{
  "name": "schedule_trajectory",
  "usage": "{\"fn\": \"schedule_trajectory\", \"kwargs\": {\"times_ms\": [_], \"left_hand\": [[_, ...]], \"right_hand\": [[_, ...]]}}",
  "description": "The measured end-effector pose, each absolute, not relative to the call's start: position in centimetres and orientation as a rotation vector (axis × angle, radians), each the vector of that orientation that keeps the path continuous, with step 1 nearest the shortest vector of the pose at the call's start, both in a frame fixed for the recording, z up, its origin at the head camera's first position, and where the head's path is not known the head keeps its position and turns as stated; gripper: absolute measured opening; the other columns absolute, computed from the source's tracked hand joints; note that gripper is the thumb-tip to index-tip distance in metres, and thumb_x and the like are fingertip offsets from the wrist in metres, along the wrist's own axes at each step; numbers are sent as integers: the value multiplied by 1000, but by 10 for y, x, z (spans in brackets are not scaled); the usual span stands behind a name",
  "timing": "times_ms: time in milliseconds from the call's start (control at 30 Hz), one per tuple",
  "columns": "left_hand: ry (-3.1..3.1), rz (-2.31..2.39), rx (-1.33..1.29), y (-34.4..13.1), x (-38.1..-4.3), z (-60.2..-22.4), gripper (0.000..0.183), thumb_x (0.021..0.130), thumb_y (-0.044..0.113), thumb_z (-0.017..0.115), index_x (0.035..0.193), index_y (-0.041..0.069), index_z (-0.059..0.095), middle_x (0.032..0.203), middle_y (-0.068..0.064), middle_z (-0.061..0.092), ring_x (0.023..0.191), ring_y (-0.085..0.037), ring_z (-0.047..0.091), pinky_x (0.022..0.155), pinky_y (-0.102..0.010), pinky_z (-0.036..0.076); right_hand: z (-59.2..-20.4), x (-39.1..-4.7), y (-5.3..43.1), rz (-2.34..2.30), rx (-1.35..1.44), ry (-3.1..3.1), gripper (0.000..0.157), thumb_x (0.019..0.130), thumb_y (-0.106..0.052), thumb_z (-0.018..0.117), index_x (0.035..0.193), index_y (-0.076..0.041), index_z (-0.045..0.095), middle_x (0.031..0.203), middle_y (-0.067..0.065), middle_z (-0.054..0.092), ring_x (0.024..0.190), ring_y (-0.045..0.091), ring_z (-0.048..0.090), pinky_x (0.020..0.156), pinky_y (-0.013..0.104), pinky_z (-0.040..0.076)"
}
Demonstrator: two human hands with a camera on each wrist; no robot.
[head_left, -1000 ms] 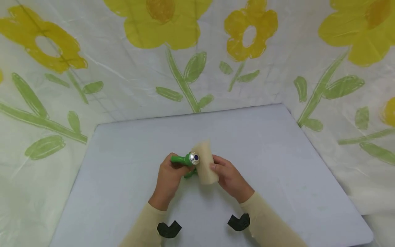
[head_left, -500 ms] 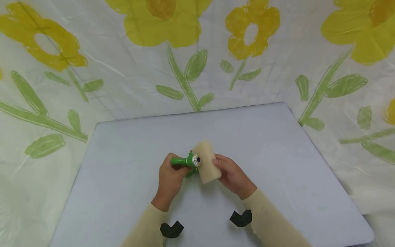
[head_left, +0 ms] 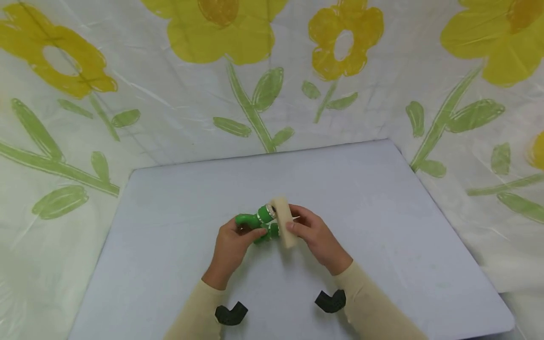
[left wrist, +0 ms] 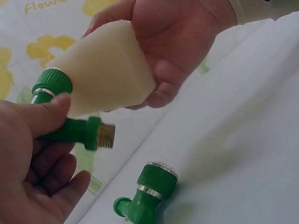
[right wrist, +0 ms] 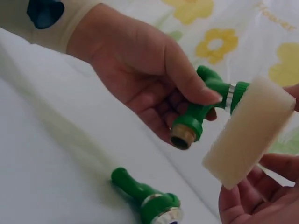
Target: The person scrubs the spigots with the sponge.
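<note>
My left hand (head_left: pixel 231 245) holds a green tap (right wrist: pixel 201 112) between thumb and fingers; its threaded brass end shows in both wrist views. In my right hand (head_left: pixel 316 236) is a pale cream sponge (head_left: pixel 283 224), gripped with the thumb on the near side and fingers behind. The sponge's face meets the ribbed knob of the held tap in the left wrist view, covering part of it. A second green tap (left wrist: pixel 156 182) with a silver-ringed knob lies on the table, below the hands.
The white table (head_left: pixel 340 189) spreads around both hands. Behind it and at its sides hangs a pale sheet (head_left: pixel 170 108) printed with yellow flowers. A dark device (head_left: pixel 231 313) sits at the left wrist, another dark device (head_left: pixel 330 301) at the right.
The sponge has turned so its narrow edge faces up, and it has dipped slightly. The held tap has tilted, its knob now facing the sponge. Both hands keep their holds.
</note>
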State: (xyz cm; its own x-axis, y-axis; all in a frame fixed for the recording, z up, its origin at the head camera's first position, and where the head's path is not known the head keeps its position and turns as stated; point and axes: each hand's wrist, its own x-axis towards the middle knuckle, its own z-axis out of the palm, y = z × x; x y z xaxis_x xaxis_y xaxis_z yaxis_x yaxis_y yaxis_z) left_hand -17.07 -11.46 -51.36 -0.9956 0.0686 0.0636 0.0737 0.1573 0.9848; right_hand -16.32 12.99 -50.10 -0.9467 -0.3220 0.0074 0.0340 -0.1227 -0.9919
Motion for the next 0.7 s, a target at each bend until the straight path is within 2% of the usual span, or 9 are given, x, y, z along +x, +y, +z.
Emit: {"fn": "schedule_trajectory", "kwargs": {"times_ms": [133, 233, 333, 467, 567, 700], "left_hand": [[-2426, -2006, -184, -114, -170, -514, 25, 97, 17, 87, 115, 2, 77, 112, -8, 76, 103, -23, 73, 82, -29, 62], [-2422, -2024, -215, -114, -170, -514, 23, 100, 17, 83, 116, 1, 77, 109, -9, 76, 98, -23, 73, 80, -30, 62], [-2410, -2087, -277, -115, -169, -513, 21, 102, 16, 81, 118, 1, 78, 107, -16, 76, 92, -25, 73, 77, -32, 63], [-2392, -2122, -349, -118, -167, -511, 17, 105, 13, 77, 118, 3, 77, 110, -24, 74, 90, -26, 72, 76, -36, 63], [-2385, -2074, -326, -119, -166, -510, 20, 106, 14, 75, 123, 3, 78, 113, -25, 74, 94, -26, 71, 77, -34, 62], [-2370, -2041, -208, -121, -167, -511, 30, 107, 17, 74, 133, 3, 76, 118, -21, 75, 102, -23, 70, 80, -28, 60]], "right_hand": [[-494, -164, 131, -2084, -413, 2111, 59, 104, -19, 73, 160, -10, 53, 141, 12, 59, 119, 34, 57, 90, 35, 56], [-492, -164, 130, -1988, -568, 2336, 63, 101, -19, 78, 160, -14, 55, 140, 6, 58, 118, 30, 58, 91, 40, 57], [-491, -167, 130, -1926, -671, 2514, 68, 99, -18, 81, 160, -13, 54, 138, 4, 58, 118, 28, 57, 94, 46, 56], [-492, -171, 131, -1944, -607, 2514, 65, 100, -20, 79, 160, -11, 54, 137, 4, 59, 119, 30, 59, 95, 48, 56], [-495, -171, 131, -1954, -537, 2458, 62, 102, -20, 77, 159, -10, 55, 136, 5, 59, 120, 32, 59, 96, 48, 56], [-500, -166, 127, -1943, -617, 2443, 62, 103, -16, 76, 160, -8, 53, 137, 6, 58, 120, 32, 58, 97, 47, 56]]}}
